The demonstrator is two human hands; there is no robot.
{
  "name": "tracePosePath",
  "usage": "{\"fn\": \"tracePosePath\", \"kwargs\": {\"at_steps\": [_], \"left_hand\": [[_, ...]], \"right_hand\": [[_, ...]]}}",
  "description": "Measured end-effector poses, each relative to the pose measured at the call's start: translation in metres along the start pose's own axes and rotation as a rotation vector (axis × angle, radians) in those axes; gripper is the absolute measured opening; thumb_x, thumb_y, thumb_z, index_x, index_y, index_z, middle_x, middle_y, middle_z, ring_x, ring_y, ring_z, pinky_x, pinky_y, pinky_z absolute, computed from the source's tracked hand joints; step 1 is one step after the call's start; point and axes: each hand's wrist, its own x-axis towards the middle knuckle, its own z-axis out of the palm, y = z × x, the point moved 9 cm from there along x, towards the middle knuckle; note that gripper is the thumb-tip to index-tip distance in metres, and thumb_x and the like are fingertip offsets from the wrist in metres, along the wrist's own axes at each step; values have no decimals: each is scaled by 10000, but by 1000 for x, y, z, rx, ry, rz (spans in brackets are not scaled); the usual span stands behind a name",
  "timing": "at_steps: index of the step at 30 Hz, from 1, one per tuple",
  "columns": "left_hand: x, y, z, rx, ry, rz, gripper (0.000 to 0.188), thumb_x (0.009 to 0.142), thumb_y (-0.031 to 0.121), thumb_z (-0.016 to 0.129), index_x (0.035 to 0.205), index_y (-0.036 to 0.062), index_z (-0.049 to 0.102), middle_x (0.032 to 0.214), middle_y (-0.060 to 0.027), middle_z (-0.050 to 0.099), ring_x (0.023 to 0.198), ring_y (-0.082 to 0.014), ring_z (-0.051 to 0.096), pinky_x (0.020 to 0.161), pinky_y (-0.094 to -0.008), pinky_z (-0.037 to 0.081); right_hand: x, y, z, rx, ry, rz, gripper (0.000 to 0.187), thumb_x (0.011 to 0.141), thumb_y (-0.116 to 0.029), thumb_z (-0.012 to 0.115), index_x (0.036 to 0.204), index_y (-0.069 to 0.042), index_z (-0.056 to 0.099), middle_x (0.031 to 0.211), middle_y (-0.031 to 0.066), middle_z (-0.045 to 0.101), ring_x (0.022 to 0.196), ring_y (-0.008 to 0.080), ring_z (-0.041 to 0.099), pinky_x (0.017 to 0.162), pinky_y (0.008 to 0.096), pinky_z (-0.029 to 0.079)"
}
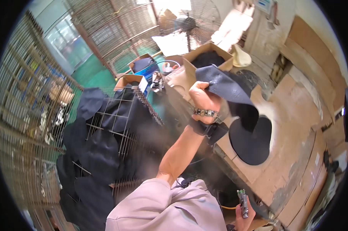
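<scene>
Left grip (pixel 205 101), closed on 1 curved black flexible sheet (pixel 230 87), its long axis sloping toward, and free end overlapping in view, 1 flat black oval sheet (pixel 249 144) on the brown cardboard-covered surface (pixel 289 142). Nearside of the oval, farther off: right grip (pixel 248 216), wrapped around 1 silver metal tool (pixel 243 204). Beyond-left of the oval: 1 brown cardboard box (pixel 189 70).

The single head view comes from the left camera of a side-by-side pair worn on the person's head. It looks down and forward over the shirt (pixel 170 210), which fills the lower centre at close range. The left hand (pixel 206 99) appears near mid-frame; the right hand (pixel 245 217), toward the lower right. The surface (pixel 287 131) spans the right side; the fan (pixel 187 24) is farther off. The fisheye lens bends straight edges toward the dark, rounded rim.
</scene>
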Motion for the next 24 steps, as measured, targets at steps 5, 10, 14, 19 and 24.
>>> {"fn": "tracePosePath", "kwargs": {"at_steps": [5,10,14,19,24], "left_hand": [[55,69,-67,-19,65,116,109,721,63,476,807,89,538,844,-63,606,799,-260,637,830,-431,538],[81,232,-92,150,172,346,128,738,105,520,669,151,422,722,-12,526,689,-225,589,733,-378,517],[92,308,-71,133,156,392,82,712,128,550,740,116,474,780,-51,567,728,-281,603,786,-408,515],[4,441,-102,314,256,584,232,778,107,558,982,29,634,1001,-118,688,913,-330,659,946,-469,495],[-196,647,-262,1321,936,924,174,761,111,561,895,24,630,1007,-97,678,920,-307,644,872,-433,514]], "right_hand": [[32,-19,13,-96,-31,-32,373,896,-63,674,1237,81,625,1119,205,706,1030,252,664,906,367,494],[51,-33,41,-123,-200,-95,408,891,-59,682,1266,81,607,1133,206,705,1021,247,666,894,361,496],[64,-37,58,-119,-220,-98,415,884,-55,686,1274,64,608,1127,206,702,1017,237,657,890,363,494],[76,-41,80,-140,-298,-118,425,884,-61,690,1284,52,605,1058,187,693,953,228,634,864,352,493],[80,-40,105,-68,-384,-145,448,827,-23,669,1266,48,623,894,92,654,788,122,574,726,261,468]]}}
